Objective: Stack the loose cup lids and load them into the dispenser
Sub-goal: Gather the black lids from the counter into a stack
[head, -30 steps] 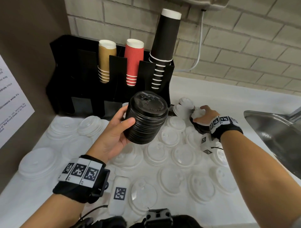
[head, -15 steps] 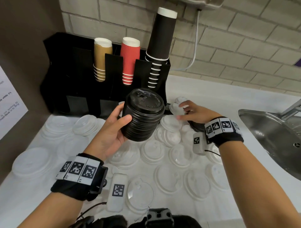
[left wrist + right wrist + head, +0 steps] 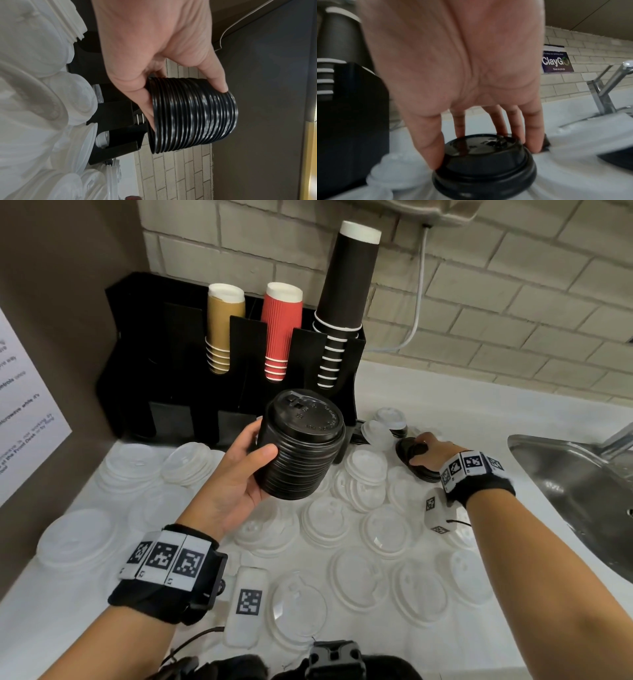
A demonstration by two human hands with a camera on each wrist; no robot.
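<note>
My left hand [image 3: 239, 474] grips a tall stack of black lids [image 3: 301, 446] above the counter, thumb on its near side; the left wrist view shows the stack of black lids [image 3: 193, 115] held between thumb and fingers. My right hand [image 3: 428, 453] reaches down over a loose black lid [image 3: 411, 455] on the counter at the right. In the right wrist view thumb and fingers pinch the rim of that black lid [image 3: 484, 159]. Behind stands the black dispenser [image 3: 178, 361]. Many white lids [image 3: 387, 532] lie spread over the counter.
The dispenser holds tan cups [image 3: 224, 326], red cups [image 3: 281, 330] and tall black cups [image 3: 346, 302]. A steel sink [image 3: 582, 484] with a tap [image 3: 606, 88] lies at the right. A brown wall with a paper notice [image 3: 24, 412] closes the left side. More black lids [image 3: 399, 431] sit behind.
My right hand has shifted from the white lids by the dispenser to the right and come down on a loose black lid. The left hand keeps the black stack almost still.
</note>
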